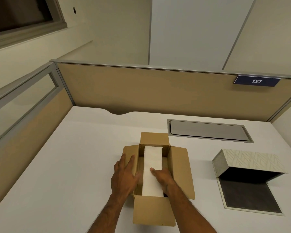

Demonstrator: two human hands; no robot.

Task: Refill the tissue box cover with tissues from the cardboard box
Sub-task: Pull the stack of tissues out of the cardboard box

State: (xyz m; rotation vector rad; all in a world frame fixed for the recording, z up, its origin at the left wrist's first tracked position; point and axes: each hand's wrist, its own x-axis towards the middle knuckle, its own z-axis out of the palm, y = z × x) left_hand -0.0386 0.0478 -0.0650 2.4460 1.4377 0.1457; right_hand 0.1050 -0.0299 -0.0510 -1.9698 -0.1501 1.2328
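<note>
An open brown cardboard box [180, 167] stands on the white desk with all flaps folded out. A white stack of tissues [152, 163] stands in it, reaching above the rim. My right hand [163, 179] is in the box, its fingers wrapped around the right side of the stack near the front end. My left hand [124, 175] lies flat, fingers apart, on the box's left flap, with the thumb at the box's inner edge beside the stack. The tissue box cover [249, 163], pale with a leaf pattern, stands open to the right with its dark base flap lying on the desk.
A white desk [74, 165] is bounded by tan partition walls at the back and left. A grey metal cable hatch [208, 130] is set in the desk behind the cover. A blue plate reading 137 [257, 81] hangs on the back partition.
</note>
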